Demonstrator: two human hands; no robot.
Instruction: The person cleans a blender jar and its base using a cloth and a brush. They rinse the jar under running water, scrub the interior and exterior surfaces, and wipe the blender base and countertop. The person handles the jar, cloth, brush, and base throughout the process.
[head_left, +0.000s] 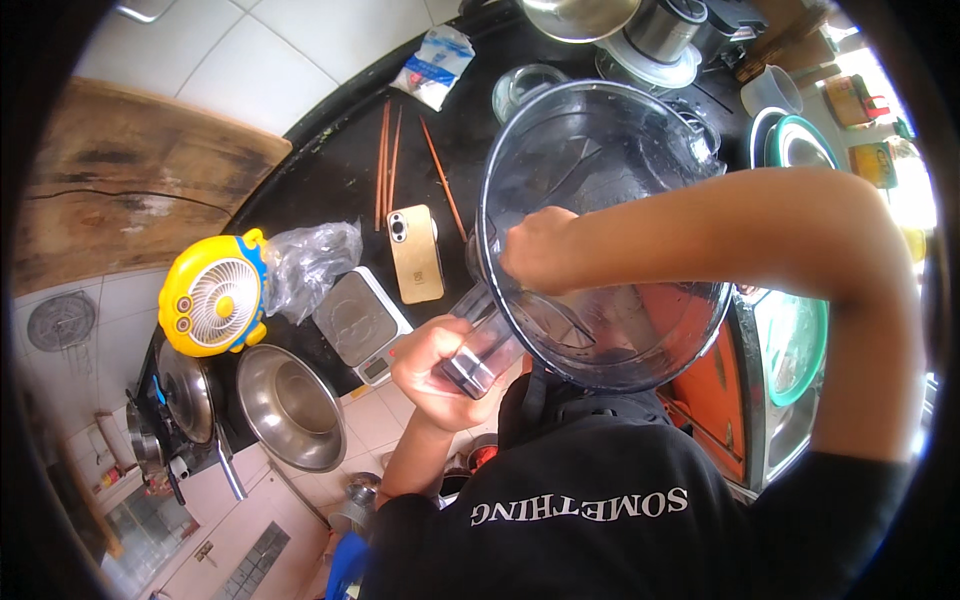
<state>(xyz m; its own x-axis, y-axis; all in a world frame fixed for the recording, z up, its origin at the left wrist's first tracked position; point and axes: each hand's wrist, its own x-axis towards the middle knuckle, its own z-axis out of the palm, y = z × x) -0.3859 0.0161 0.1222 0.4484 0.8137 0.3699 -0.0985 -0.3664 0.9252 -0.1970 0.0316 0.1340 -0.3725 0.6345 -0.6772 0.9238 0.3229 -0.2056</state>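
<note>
A large clear plastic food processor bowl (607, 360) is tilted in front of me, its wide mouth facing up toward my head. Its clear handle (487, 341) is gripped by my left hand (435, 371). My right arm reaches over the rim, and my right hand (541, 249) is curled inside the bowl near the wall on the handle side. The fingertips there are turned away, so I cannot see whether they hold anything. Through the clear wall, the black counter and an orange surface show. Small marks or drops cling to the plastic.
On the black counter (330, 180) lie several chopsticks (384, 169), a gold phone (416, 255), a digital scale (360, 315), a plastic bag (315, 262) and a yellow fan (214, 296). A steel basin (292, 409) stands left. A blue-and-white packet (435, 67) lies behind; green-rimmed containers (799, 349) sit right.
</note>
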